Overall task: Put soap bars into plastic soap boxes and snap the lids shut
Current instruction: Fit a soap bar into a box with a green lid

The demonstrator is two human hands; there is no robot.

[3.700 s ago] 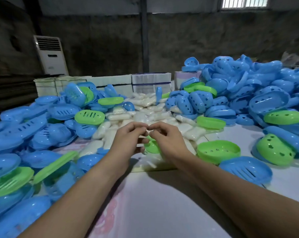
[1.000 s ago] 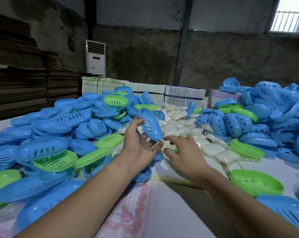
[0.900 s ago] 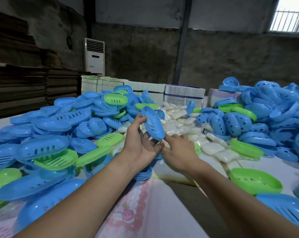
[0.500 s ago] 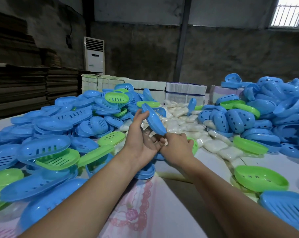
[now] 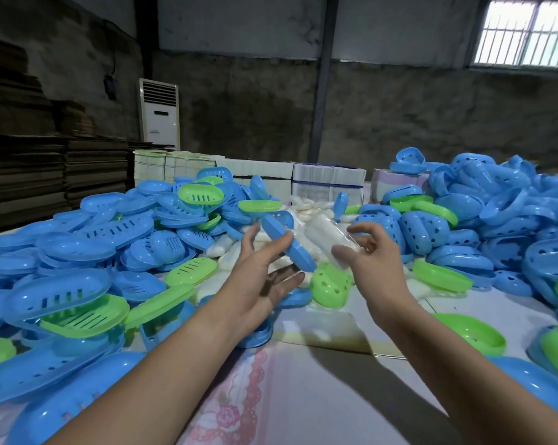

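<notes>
My left hand (image 5: 258, 281) is raised over the table's middle, its fingers spread. A blue soap box half (image 5: 288, 244) sits tilted and loosely pinched between its thumb and upper fingers. Just right of it, my right hand (image 5: 373, 264) holds a white wrapped soap bar (image 5: 327, 236) between thumb and fingertips, close to the blue half. Below both hands a green box half with holes (image 5: 330, 285) lies on the table. More wrapped soap bars (image 5: 306, 205) are heaped behind the hands.
Heaps of blue and green box halves rise at the left (image 5: 104, 239) and right (image 5: 495, 220). A green half (image 5: 473, 332) lies near my right forearm. White paper bundles (image 5: 329, 181) line the back edge. A flowered cloth (image 5: 271, 396) covers the near table.
My right hand, which was down against the left hand under the blue half, has come up holding a wrapped soap bar. The hands have parted and my left fingers have spread.
</notes>
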